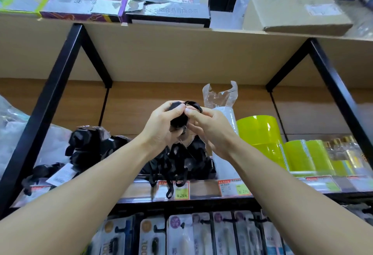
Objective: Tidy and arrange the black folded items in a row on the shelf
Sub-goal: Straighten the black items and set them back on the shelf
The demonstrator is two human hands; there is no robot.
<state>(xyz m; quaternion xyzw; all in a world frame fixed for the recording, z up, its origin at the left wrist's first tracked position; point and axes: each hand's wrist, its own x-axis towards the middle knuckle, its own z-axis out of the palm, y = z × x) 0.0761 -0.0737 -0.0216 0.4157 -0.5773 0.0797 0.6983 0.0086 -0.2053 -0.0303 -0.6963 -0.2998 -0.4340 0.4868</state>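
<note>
Shelf (201, 191): wood board on black metal frame, its front edge crossing the view low at 6 o'clock, price tags (182, 191) clipped along it. An upper shelf (181, 52) spans 12 o'clock, loaded with flattened cartons (84, 2) at 11 and a brown cardboard box (296, 13) at 1.

Yellow-green cylinders (260, 139) stand on the shelf at 3 o'clock, a clear plastic bag (221, 98) just left of them, upright behind the hands.

Black folded items, loose heap (88, 143) at 9 o'clock on the shelf, one with a white label (61, 174). A second pile (187, 159) at centre, directly below the hands, its straps dangling over the shelf edge onto a price tag.

Both forearms reach up from 7 and 5 o'clock and meet at centre.

Left hand (159, 131): clenched around one black folded item (178, 118), held in the air above the centre pile, clear of the shelf.

Right hand (210, 131): thumb and forefinger pinch the black strap (193, 104) looping off the top of that same item; other fingers curl beneath it.

Below the shelf, at 6 o'clock, hang carded packets (179, 234) in a row.
</note>
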